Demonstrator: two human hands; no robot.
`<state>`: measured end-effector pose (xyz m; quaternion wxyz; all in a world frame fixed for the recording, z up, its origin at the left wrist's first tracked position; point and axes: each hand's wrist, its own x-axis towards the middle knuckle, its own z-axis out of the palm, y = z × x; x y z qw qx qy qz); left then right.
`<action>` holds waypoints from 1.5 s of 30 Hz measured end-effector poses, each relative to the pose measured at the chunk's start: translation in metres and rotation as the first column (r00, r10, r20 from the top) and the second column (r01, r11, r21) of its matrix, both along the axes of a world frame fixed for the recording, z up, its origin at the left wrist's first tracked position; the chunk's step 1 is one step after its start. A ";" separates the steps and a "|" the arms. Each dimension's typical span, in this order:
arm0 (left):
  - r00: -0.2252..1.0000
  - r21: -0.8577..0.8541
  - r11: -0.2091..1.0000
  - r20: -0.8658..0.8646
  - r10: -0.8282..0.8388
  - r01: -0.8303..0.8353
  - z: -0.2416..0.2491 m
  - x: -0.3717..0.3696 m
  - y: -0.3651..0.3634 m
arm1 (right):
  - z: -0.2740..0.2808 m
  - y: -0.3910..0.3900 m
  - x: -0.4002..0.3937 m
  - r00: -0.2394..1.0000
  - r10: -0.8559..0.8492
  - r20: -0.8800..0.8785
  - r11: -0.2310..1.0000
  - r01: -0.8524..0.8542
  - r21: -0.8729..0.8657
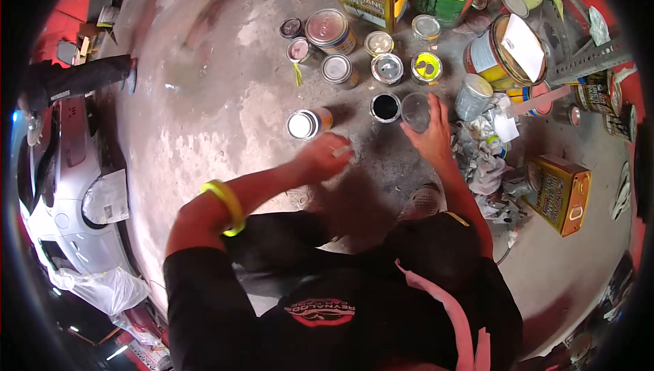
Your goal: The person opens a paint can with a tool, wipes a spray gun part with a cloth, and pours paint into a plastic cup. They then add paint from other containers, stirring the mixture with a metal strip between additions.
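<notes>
My right hand [434,138] curves its thumb and fingers around the side of a clear plastic cup [414,110] on the floor. Directly left of the cup is an open can of black paint [385,108]. My left hand [323,158] is closed in the air to the left. A small pale thing shows at its fingers, too blurred to name. Just beyond that hand stands a can with white contents or a white top [304,124]. A yellow band [228,207] circles my left forearm.
Behind the cup are a can of yellow paint [426,66], a grey paint can [387,68] and several other tins. Crumpled paper [480,160] lies right of my right hand, near a rectangular golden tin [560,194]. A silver car [82,214] and another person's leg [85,76] are at left.
</notes>
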<state>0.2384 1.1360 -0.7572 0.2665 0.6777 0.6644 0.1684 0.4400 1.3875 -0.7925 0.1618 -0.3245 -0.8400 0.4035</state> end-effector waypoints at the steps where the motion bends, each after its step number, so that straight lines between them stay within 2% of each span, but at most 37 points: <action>1: 0.984 0.021 0.998 -0.171 0.058 -0.055 0.023 -0.014 0.000 | -0.001 -0.003 0.004 0.997 -0.031 -0.075 1.000 0.031 0.003; 2: 0.935 0.057 0.993 -0.334 0.119 -0.106 0.047 -0.028 0.003 | -0.002 -0.005 0.008 0.987 -0.059 -0.148 0.998 0.061 0.010; 4: 0.892 -0.076 0.971 -0.417 0.177 -0.228 0.068 -0.057 0.006 | -0.001 -0.013 0.016 0.993 -0.073 -0.087 0.994 0.080 0.072; 5: 0.894 -0.070 0.972 -0.412 0.177 -0.224 0.073 -0.062 0.008 | -0.001 -0.017 0.017 0.995 -0.093 -0.034 0.987 0.096 0.132; 7: 0.871 -0.262 0.940 -0.487 0.067 -0.219 0.076 -0.068 0.011 | 0.000 -0.024 0.018 0.996 -0.088 0.004 0.983 0.086 0.163; 9: 0.901 -0.307 0.924 -0.425 0.082 -0.229 0.070 -0.070 0.013 | -0.003 -0.025 0.017 0.995 -0.090 0.043 0.977 0.079 0.200; 10: 0.925 -0.362 0.904 -0.370 0.084 -0.227 0.067 -0.070 0.015 | -0.008 -0.026 0.016 0.998 -0.060 0.020 0.991 0.057 0.122; 11: 0.912 -0.311 0.935 -0.410 0.029 -0.169 0.068 -0.071 0.018 | -0.007 -0.026 0.015 0.999 -0.044 -0.006 0.998 0.045 0.044; 12: 0.917 -0.303 0.944 -0.399 -0.003 -0.128 0.069 -0.071 0.023 | -0.007 -0.026 0.015 0.996 -0.084 0.005 0.995 0.084 0.055; 13: 0.920 -0.161 0.985 -0.391 -0.012 -0.056 0.078 -0.068 0.033 | -0.004 -0.026 0.016 0.997 -0.069 0.018 0.998 0.069 0.000; 15: 0.950 0.073 0.995 -0.310 -0.037 0.063 0.089 -0.054 0.055 | 0.009 -0.035 0.028 0.992 -0.101 0.070 0.993 0.104 -0.047; 16: 0.955 0.093 0.991 -0.289 -0.065 0.096 0.087 -0.045 0.068 | 0.019 -0.037 0.030 0.996 -0.074 0.047 0.995 0.077 -0.058; 18: 0.982 -0.084 0.986 -0.110 -0.155 0.146 0.087 -0.028 0.087 | 0.039 -0.037 0.036 0.998 -0.059 0.024 0.996 0.061 -0.061; 19: 0.990 -0.070 0.989 -0.040 -0.133 0.130 0.091 -0.014 0.097 | 0.048 -0.039 0.037 0.999 -0.032 -0.010 0.986 0.030 -0.165; 20: 0.988 -0.065 0.987 -0.044 -0.150 0.147 0.092 -0.001 0.106 | 0.056 -0.038 0.037 0.999 -0.008 -0.053 0.964 -0.006 -0.264; 22: 0.964 -0.211 0.977 0.262 0.039 0.018 0.094 0.025 0.119 | 0.075 -0.037 0.035 0.997 -0.001 -0.083 0.974 -0.017 -0.224; 24: 0.942 -0.187 0.982 0.334 0.028 0.037 0.090 0.041 0.125 | 0.093 -0.034 0.033 0.991 0.026 -0.134 0.934 -0.072 -0.350; 27: 0.782 -0.181 0.976 0.587 0.209 -0.125 0.073 0.058 0.131 | 0.093 -0.031 0.036 0.986 0.069 -0.154 0.928 -0.120 -0.352; 30: 0.804 -0.205 0.974 0.559 0.201 -0.101 0.065 0.059 0.140 | 0.103 -0.025 0.046 0.968 0.153 -0.198 0.932 -0.208 -0.297; 31: 0.804 -0.199 0.974 0.559 0.203 -0.107 0.055 0.059 0.136 | 0.104 -0.021 0.051 0.970 0.177 -0.169 0.901 -0.228 -0.369; 32: 0.893 -0.041 0.996 0.443 0.085 -0.074 0.042 0.057 0.130 | 0.106 -0.018 0.054 0.968 0.208 -0.142 0.864 -0.250 -0.437; 33: 0.956 0.107 0.994 0.294 -0.013 -0.020 0.029 0.054 0.122 | 0.097 -0.016 0.059 0.966 0.168 -0.198 0.898 -0.233 -0.374; 34: 0.957 0.110 0.993 0.289 0.000 -0.033 0.019 0.051 0.116 | 0.093 -0.008 0.062 0.962 0.183 -0.203 0.895 -0.248 -0.370; 36: 0.984 0.125 0.990 0.156 -0.083 0.064 0.002 0.048 0.105 | 0.087 0.015 0.061 0.990 0.138 0.018 0.954 -0.129 -0.271; 37: 0.986 0.128 0.990 0.153 -0.073 0.053 -0.001 0.046 0.103 | 0.091 0.023 0.052 0.992 0.076 0.099 0.997 -0.076 -0.003; 38: 0.976 0.007 0.990 0.165 -0.143 0.144 -0.003 0.045 0.100 | 0.086 0.034 0.042 0.992 0.084 0.097 0.996 -0.084 -0.002; 39: 0.960 -0.113 0.966 0.185 -0.211 0.234 -0.004 0.044 0.098 | 0.076 0.049 0.029 0.986 0.096 0.133 0.990 -0.109 0.091; 40: 0.962 -0.112 0.967 0.180 -0.206 0.228 0.000 0.044 0.099 | 0.067 0.063 0.017 0.980 0.103 0.170 0.974 -0.134 0.183; 41: 0.958 -0.171 0.955 0.199 -0.207 0.242 0.012 0.045 0.100 | 0.062 0.071 0.004 0.980 0.107 0.166 0.973 -0.137 0.183; 43: 0.955 -0.227 0.941 0.214 -0.204 0.252 0.042 0.038 0.106 | 0.054 0.087 -0.024 0.953 0.090 0.290 0.931 -0.184 0.315; 45: 0.949 -0.267 0.911 0.108 -0.295 0.314 0.085 0.026 0.116 | 0.056 0.090 -0.044 0.938 0.103 0.332 0.914 -0.221 0.341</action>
